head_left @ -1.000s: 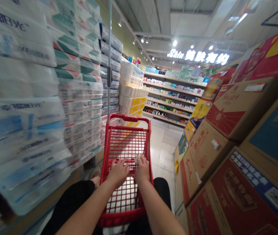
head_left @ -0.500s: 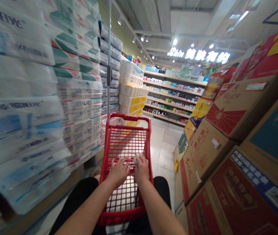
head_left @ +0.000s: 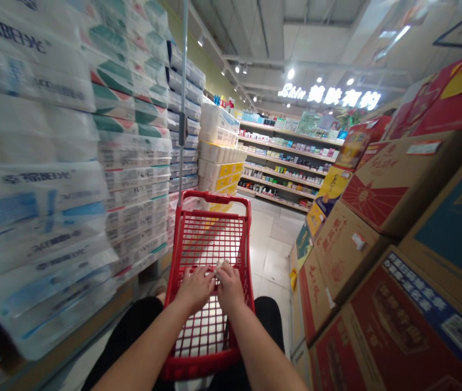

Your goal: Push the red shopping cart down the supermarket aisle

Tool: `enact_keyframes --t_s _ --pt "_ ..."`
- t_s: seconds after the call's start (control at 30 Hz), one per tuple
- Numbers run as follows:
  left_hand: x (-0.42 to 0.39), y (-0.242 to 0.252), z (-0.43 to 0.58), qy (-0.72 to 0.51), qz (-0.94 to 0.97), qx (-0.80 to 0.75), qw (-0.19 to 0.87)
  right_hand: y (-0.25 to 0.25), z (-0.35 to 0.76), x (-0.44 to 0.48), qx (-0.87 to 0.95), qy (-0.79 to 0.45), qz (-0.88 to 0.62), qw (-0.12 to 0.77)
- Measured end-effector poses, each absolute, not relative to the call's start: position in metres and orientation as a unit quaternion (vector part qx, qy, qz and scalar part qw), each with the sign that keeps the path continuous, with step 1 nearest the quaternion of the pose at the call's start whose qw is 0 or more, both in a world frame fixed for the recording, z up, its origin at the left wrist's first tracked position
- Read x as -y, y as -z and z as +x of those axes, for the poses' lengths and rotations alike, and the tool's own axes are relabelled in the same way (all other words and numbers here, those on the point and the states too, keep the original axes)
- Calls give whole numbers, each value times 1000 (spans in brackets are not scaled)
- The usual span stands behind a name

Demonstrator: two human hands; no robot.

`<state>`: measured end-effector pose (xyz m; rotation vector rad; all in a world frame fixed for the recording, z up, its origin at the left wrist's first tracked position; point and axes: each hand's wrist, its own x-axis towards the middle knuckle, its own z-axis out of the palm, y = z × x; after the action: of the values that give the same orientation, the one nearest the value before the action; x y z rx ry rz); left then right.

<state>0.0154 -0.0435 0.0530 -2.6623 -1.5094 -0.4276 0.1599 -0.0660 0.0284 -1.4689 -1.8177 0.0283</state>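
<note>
Item [head_left: 222,264], whitish, in R hand [head_left: 229,287], nr L hand [head_left: 195,288], over red cart [head_left: 202,365].

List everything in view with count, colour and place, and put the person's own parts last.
shopping cart: one, red, centre
small pale item: one, whitish, in the right hand, details unclear
wrapped packs: many, mostly white with blue, green and yellow, stacked left
pole: one, grey, upright behind the cart
cartons: many, brown, red and yellow, stacked right
shelves: several, pale-edged, loaded, background
sign: one, lit white, above the shelves
spotlights: several, white, ceiling
floor tiles: several, pale, ahead
hands: two, bare, over the cart, left hand beside right
legs: two, black-clad, flanking the cart
</note>
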Motion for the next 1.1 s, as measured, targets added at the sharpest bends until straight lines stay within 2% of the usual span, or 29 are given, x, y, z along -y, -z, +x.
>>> enact_keyframes --t_s 0.17,0.4,0.67,0.87,1.03,1.1 --pt "45 -54 16 126 -866 484 21 -32 163 65 635 -2 -652 415" --pt "49 -54 16 118 -863 491 9 -33 162 65 626 0 -676 388" --pt "47 -48 15 140 -862 488 17 -27 159 66 746 -9 -543 386" --pt "45 -46 15 143 -858 492 26 -36 154 47 638 -5 -645 421" --pt "43 -44 13 145 -861 487 34 -33 148 23 706 -34 -572 417" --pt "44 -44 13 142 -861 487 34 -29 151 16 692 -29 -567 446"
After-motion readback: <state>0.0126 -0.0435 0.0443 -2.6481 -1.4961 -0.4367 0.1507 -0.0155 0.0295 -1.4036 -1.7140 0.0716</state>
